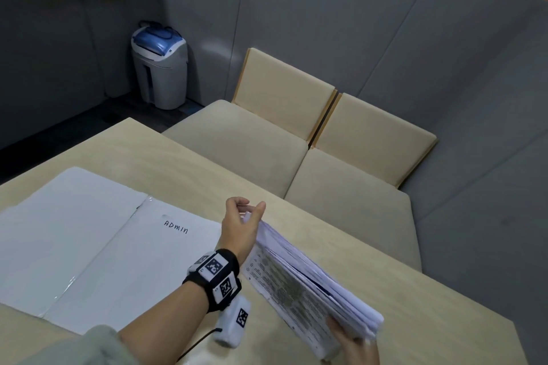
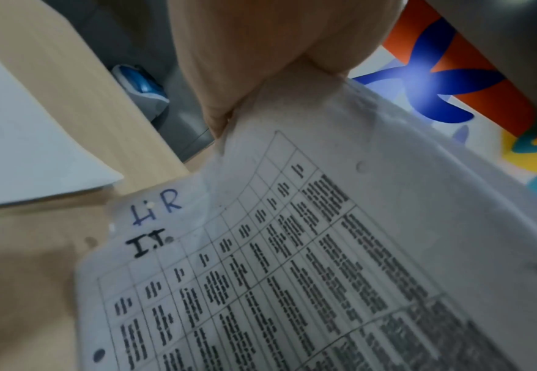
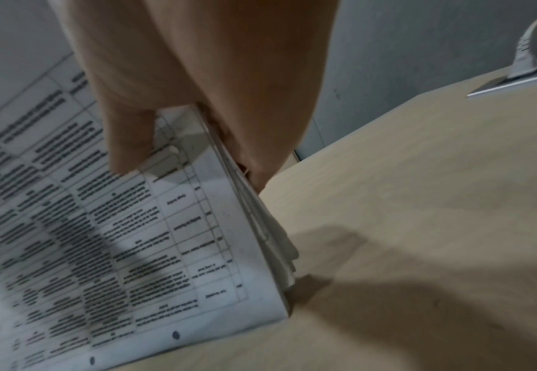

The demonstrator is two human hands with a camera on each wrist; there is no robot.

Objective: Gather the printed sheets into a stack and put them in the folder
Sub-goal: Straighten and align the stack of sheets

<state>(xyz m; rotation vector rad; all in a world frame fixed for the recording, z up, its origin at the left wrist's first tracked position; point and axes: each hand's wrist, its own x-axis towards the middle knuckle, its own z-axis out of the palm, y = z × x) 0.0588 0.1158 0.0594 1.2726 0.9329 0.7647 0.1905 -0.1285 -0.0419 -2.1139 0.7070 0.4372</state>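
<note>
A thick stack of printed sheets (image 1: pixel 299 284) stands tilted on its long edge on the wooden table (image 1: pixel 166 157), its printed tables facing left. My left hand (image 1: pixel 244 216) pinches the stack's far top corner. My right hand (image 1: pixel 353 341) grips its near corner, thumb on the printed face. The left wrist view shows the sheets (image 2: pixel 308 263) close up with "HR" and "I.T." handwritten. In the right wrist view my fingers (image 3: pixel 127 140) clamp the sheets (image 3: pixel 134 238) at their edge. A white folder (image 1: pixel 89 234) lies open flat to the left, marked "ADMIN".
Two beige cushioned seats (image 1: pixel 296 157) stand beyond the table's far edge, with grey padded panels behind. A white and blue shredder bin (image 1: pixel 160 65) sits on the floor at the back left. A white device (image 1: pixel 234 323) hangs under my left wrist.
</note>
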